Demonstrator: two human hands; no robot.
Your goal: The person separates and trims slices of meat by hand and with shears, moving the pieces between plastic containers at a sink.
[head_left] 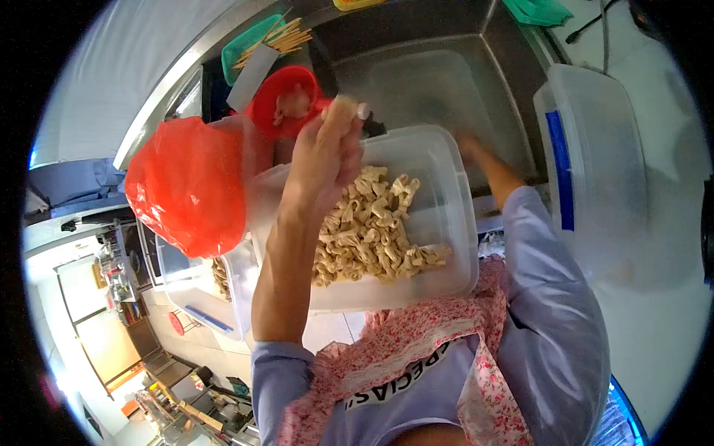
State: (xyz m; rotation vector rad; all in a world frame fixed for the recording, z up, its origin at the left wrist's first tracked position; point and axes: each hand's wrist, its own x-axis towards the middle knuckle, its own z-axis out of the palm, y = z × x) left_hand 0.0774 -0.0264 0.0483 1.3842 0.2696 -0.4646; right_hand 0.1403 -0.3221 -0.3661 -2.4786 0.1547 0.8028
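Note:
My left hand [331, 149] is raised over the far left side of a clear plastic box [450, 201], fingers curled closed. Whatever it holds is too blurred to make out. Inside the box lies a heap of beige, folded food pieces [372, 234]. A red bowl [259, 104] with a pale pinkish lump [291, 102] in it stands just beyond my left hand. My right hand [470, 145] is at the far right corner of the box, smeared by motion. Its fingers are partly hidden, so its grip does not show.
A red plastic bag [190, 189] bulges left of the box. Behind the bowl is a green basket [256, 37] with wooden skewers [286, 36]. A dark metal sink [506, 82] lies beyond. Another clear bin [606, 149] with a blue latch stands at right.

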